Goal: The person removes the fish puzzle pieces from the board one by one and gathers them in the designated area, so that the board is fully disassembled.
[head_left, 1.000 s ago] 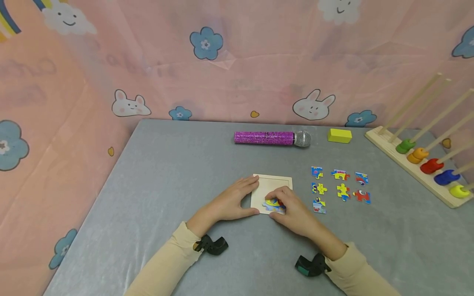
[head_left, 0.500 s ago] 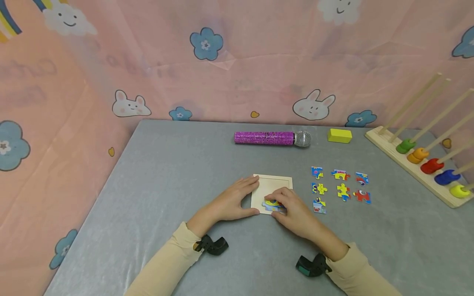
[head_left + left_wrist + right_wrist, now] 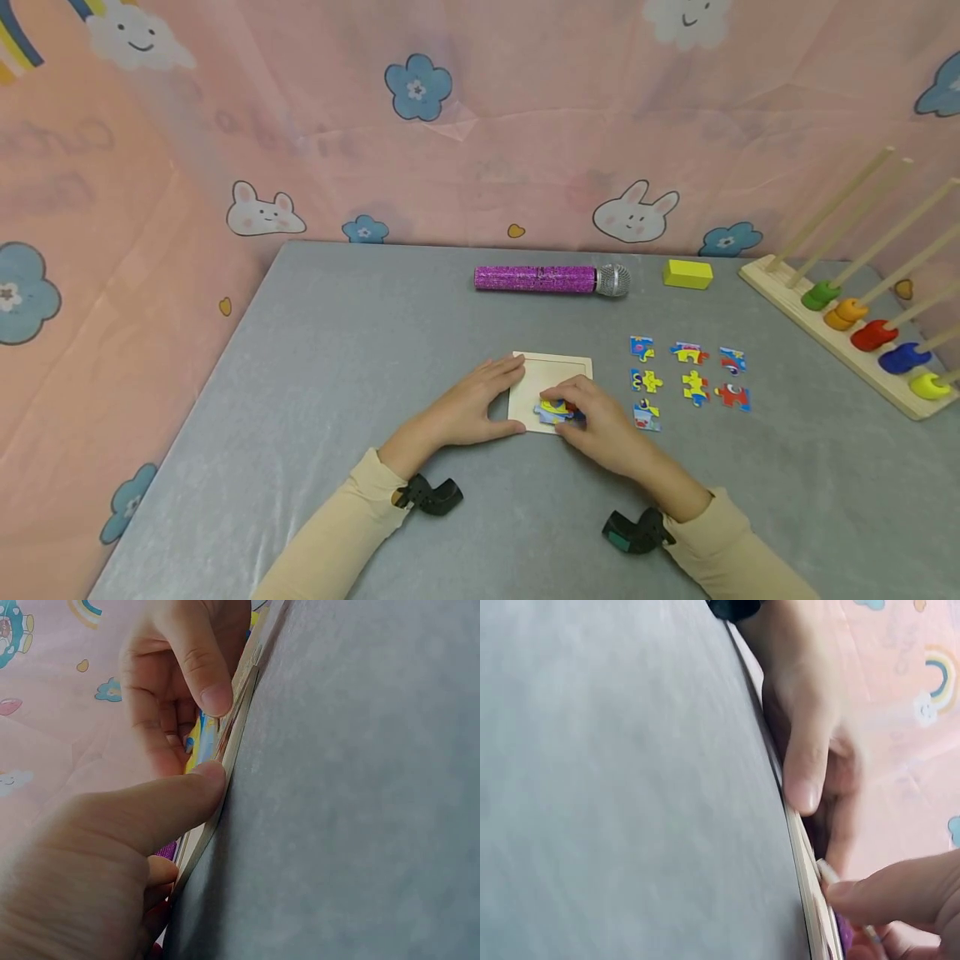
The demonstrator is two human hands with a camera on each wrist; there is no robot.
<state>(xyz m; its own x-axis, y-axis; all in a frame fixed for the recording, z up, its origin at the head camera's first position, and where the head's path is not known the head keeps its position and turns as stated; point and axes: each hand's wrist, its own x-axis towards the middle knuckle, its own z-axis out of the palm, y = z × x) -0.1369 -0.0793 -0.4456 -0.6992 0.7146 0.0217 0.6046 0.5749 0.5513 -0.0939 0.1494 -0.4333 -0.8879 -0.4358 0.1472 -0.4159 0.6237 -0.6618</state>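
In the head view, a small square wooden puzzle tray (image 3: 531, 385) lies on the table. My left hand (image 3: 468, 406) holds its left side, thumb at the near corner and fingers at the far one. Over the near right part of the tray, my right hand (image 3: 600, 425) pinches a jigsaw piece (image 3: 551, 411) in yellow and light blue, some red showing under the fingers. From the right wrist view, the piece's pale edge (image 3: 827, 871) stands tilted between thumb and fingers, close above the tray. The right fingers hide much of it.
Several loose jigsaw pieces (image 3: 695, 388) lie in rows right of the tray. Behind are a purple glittery microphone (image 3: 535, 279) and a yellow block (image 3: 687, 274). A wooden peg rack (image 3: 847, 337) with coloured rings stands at the right. A pink printed cloth (image 3: 480, 125) hangs behind.
My right hand has shifted slightly right and away from the near edge, the jigsaw piece moving with it. My left hand and the tray have stayed put.
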